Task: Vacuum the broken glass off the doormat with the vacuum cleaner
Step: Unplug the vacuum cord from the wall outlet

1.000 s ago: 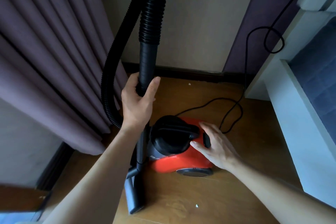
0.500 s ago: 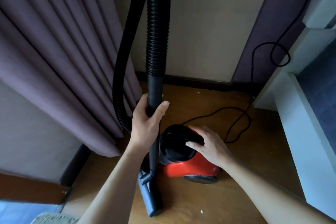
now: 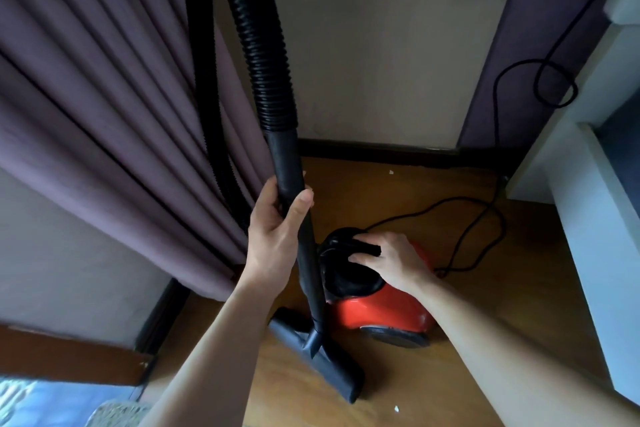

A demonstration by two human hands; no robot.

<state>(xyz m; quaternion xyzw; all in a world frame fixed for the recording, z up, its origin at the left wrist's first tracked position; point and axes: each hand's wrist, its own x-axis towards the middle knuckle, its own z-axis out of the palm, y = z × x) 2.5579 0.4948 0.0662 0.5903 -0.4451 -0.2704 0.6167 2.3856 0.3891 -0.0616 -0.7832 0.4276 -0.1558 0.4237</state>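
Your right hand [image 3: 394,262] has shifted onto the black top handle [image 3: 363,249] of the vacuum cleaner [image 3: 381,315] on the floor [image 3: 398,191] and curls round it, while your left hand [image 3: 277,236] grips the stiff wand [image 3: 307,270]; the body is probably hefty, so lift there.

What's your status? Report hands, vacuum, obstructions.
Left hand grips wand. Right hand grips top handle of vacuum cleaner. Floor nozzle beside it. Power cord looped behind, curtain beside hose.
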